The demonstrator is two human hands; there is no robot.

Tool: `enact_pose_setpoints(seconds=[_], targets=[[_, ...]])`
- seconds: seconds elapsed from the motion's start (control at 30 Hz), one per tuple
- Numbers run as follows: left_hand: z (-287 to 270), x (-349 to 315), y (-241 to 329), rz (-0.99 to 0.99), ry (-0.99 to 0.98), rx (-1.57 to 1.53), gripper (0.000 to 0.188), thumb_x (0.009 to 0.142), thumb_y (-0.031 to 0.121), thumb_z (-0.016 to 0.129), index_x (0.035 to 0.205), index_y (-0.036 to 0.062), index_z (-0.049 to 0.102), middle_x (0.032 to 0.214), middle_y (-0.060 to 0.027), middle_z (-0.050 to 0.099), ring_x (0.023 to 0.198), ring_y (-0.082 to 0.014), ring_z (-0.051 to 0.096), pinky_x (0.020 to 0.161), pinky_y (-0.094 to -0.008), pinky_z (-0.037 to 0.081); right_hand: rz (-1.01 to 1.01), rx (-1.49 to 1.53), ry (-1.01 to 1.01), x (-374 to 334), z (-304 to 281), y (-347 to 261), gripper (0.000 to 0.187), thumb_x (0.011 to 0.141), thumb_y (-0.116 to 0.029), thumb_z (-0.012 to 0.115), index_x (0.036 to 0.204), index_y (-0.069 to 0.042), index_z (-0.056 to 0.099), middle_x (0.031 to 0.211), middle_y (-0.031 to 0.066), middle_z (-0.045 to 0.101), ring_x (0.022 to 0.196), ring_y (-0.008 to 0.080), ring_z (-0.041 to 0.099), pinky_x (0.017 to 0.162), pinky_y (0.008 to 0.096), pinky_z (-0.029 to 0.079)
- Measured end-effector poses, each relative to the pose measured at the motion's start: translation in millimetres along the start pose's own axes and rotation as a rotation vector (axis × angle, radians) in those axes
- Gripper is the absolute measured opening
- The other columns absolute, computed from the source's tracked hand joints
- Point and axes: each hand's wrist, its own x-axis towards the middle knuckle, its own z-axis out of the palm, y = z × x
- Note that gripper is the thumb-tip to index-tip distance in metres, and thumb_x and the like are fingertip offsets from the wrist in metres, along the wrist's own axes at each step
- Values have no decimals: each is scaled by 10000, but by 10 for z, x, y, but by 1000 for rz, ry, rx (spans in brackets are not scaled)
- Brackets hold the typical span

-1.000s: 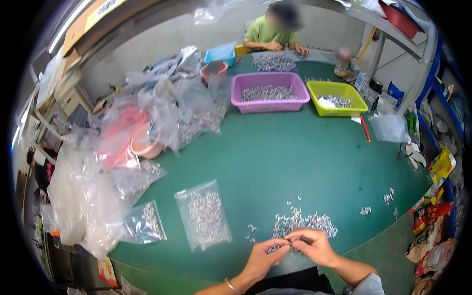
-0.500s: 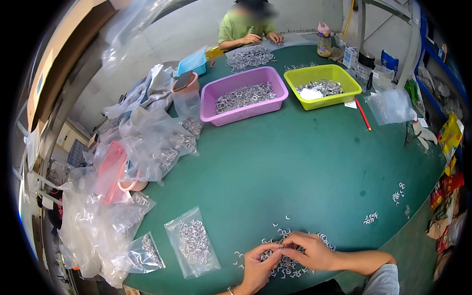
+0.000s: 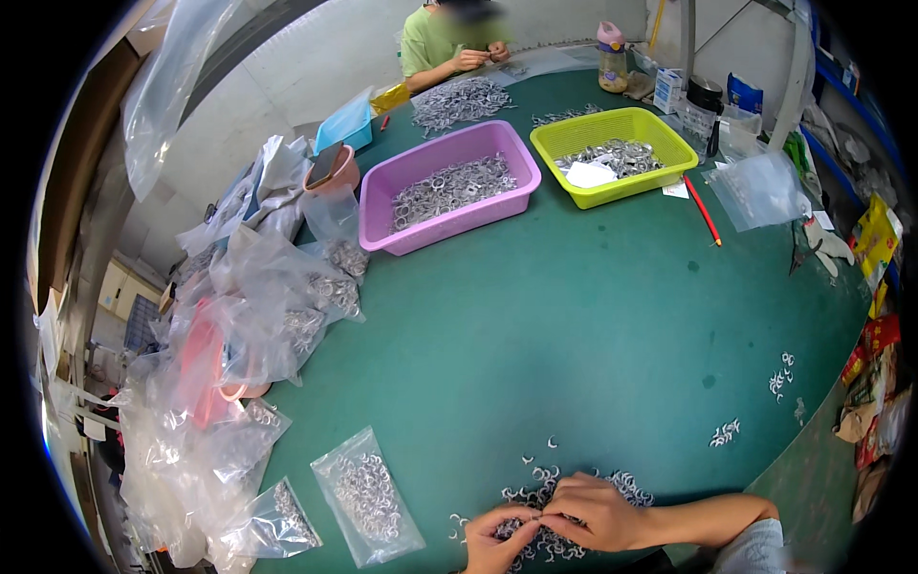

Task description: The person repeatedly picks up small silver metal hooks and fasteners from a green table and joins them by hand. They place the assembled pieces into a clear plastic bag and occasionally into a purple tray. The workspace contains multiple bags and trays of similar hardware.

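Both hands meet at the table's near edge, over a loose pile of small silvery crescent-shaped metal pieces [image 3: 626,486]. The fingertips of my left hand [image 3: 495,538] are pinched together against those of my right hand [image 3: 590,514]. Whatever sits between them is too small and covered to make out. To the left of my hands lies a clear plastic bag [image 3: 367,497] of the same crescents. A smaller clear bag [image 3: 283,519] of metal pieces is further left.
A purple basket [image 3: 449,227] and a yellow-green basket [image 3: 612,191] hold metal parts. Bags [image 3: 258,287] are heaped along the left edge. Small crescent clusters [image 3: 725,433] and a red pencil [image 3: 703,210] lie right. Across the table a person in green [image 3: 427,48] handles small parts.
The whole view has tilted slightly, so the table's things sit a little differently in the picture. My hands remain pinched together over the pile, a bit lower in view.
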Motion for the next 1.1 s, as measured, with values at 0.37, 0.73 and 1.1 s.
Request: enact_pose_setpoints(seconds=[0.37,0.73,1.1], targets=[[139,-58,412,-46,-56,-278,110,812,-11,595,922,-14,602,732,-14,587,615,-57,504,554,-171,411,-140,-156,-44,9,-31,49,101,699,-66,671,689,-49,571,644,31,539,596,184,518,581,294,393],[15,12,79,-106,-44,-214,104,839,21,572,937,-3,596,704,-19,575,602,-62,497,534,-185,409,-230,-216,-12,51,-15,128,133,707,-96,688,750,-32,580,658,43,526,596,186,509,562,298,384],[-79,95,26,-141,-102,-172,102,849,32,566,949,21,579,715,-18,574,616,-63,509,546,-190,420,-263,-285,-10,82,-15,146,143,704,-109,696,769,-25,600,686,46,532,628,190,523,589,299,406]])
